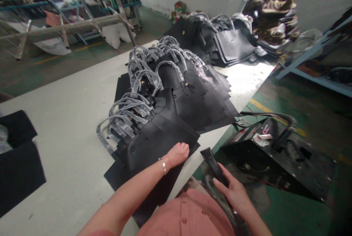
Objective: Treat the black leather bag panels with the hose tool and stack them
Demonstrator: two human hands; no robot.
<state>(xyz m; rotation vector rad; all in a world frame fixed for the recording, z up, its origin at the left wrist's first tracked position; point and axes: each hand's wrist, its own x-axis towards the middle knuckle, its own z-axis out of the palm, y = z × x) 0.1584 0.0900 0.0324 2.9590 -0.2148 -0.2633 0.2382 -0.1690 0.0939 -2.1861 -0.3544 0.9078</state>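
Note:
My left hand (pixel 178 154), with a bracelet at the wrist, lies closed at the near edge of a black bag panel (pixel 154 139). Its fingers curl at that edge; the thumb is hidden. Clear plastic wraps the looped handles (pixel 122 118) of the panels in this stack. In my right hand (pixel 233 188) is a black hose nozzle (pixel 211 162) with a flat, wide mouth, held beside the table edge and pointing up toward the panels. Its hose runs down past my shirt. Under my left forearm, another black panel (pixel 118 173) sticks out.
More black panels with wrapped handles (pixel 170 71) fan across the pale table (pixel 68 93). Further stacks (pixel 233 43) stand at its far end, black pieces (pixel 20 170) at left. A black machine box (pixel 280 162) sits right of the table, near a blue rack (pixel 310 52).

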